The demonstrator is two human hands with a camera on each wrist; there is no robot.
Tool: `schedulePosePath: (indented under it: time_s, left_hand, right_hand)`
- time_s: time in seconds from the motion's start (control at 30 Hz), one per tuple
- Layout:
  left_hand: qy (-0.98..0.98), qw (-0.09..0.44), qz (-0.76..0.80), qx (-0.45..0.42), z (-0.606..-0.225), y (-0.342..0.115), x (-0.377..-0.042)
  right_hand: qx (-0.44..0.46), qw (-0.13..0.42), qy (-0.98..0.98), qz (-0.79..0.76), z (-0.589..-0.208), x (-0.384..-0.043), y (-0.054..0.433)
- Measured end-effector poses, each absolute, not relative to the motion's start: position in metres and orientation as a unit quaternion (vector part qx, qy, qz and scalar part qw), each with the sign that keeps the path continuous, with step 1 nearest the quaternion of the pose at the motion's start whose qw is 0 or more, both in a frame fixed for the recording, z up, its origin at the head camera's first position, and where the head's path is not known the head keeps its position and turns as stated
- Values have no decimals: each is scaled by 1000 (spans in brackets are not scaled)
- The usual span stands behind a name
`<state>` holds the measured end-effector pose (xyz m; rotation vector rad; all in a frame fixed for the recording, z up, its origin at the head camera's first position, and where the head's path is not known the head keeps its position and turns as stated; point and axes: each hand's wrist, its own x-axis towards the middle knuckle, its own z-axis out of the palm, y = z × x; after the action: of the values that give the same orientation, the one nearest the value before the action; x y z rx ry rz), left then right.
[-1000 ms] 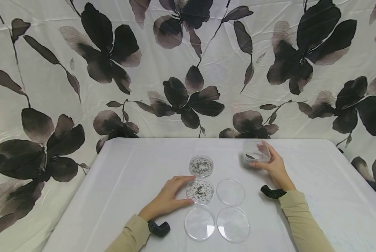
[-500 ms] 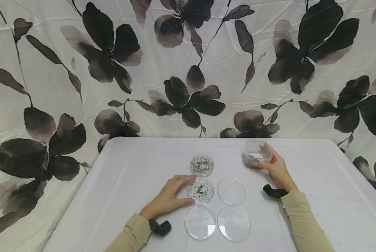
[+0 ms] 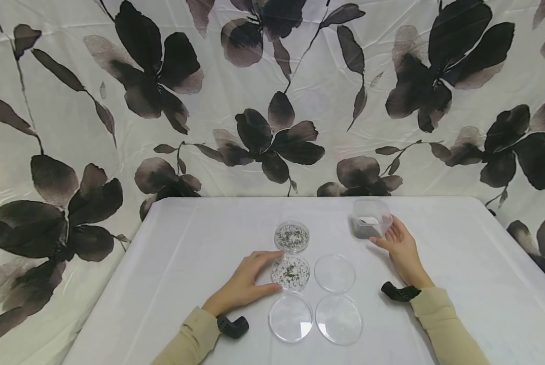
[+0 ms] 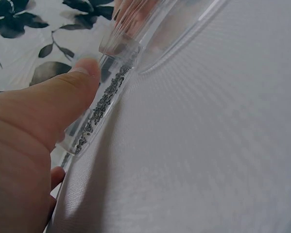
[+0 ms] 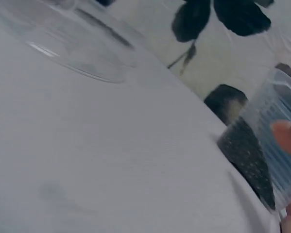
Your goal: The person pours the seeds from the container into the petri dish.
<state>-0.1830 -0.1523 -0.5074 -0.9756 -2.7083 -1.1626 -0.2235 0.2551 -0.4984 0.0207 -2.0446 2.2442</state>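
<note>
My left hand [image 3: 245, 281] holds a clear petri dish [image 3: 290, 272] by its edge, thumb at the near side and fingers at the far side. Dark granules lie scattered in this dish, and in the left wrist view they show through its wall [image 4: 102, 107] beside my thumb [image 4: 79, 80]. My right hand [image 3: 404, 253] is at the right side of a clear plastic box [image 3: 363, 230], its fingers loose and the thumb near the front corner. Dark granules [image 5: 247, 158] fill the bottom of that box, piled on a slant in the right wrist view.
A second petri dish [image 3: 291, 237] with granules stands behind the held one. Several clear round pieces lie nearby: one lid-like disc [image 3: 334, 274] to the right, two more [image 3: 290, 317] in front. White cloth [image 3: 199, 228] covers the table; a floral curtain [image 3: 272, 76] hangs behind.
My right hand has loosened from the box and drawn slightly back to the right; the box stays at the back of the table. My left hand keeps its place on the dish.
</note>
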Motion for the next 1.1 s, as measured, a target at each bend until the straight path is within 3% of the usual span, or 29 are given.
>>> schedulePosePath:
  time_s: [0.23, 0.37, 0.43, 0.57, 0.77, 1.1]
  left_hand:
    - [-874, 18, -370, -315, -507, -152, -185]
    - [-874, 20, -370, -315, -508, -153, -186]
    - [-873, 24, -369, -317, -509, -153, -186]
    - [-872, 28, -368, -320, -509, -153, -185]
    - [-871, 19, -372, -320, -506, -153, -184]
    - [-869, 36, -370, -326, -506, -153, -183]
  right_hand:
    - [-108, 212, -679, 694, -499, -199, 229]
    - [-92, 269, -638, 716, -501, -191, 222]
    - [-37, 247, -639, 728, -503, -189, 220]
    - [124, 153, -668, 717, -507, -188, 220]
    - [286, 48, -757, 585, -507, -187, 222]
    - [406, 44, -817, 407, -502, -185, 216]
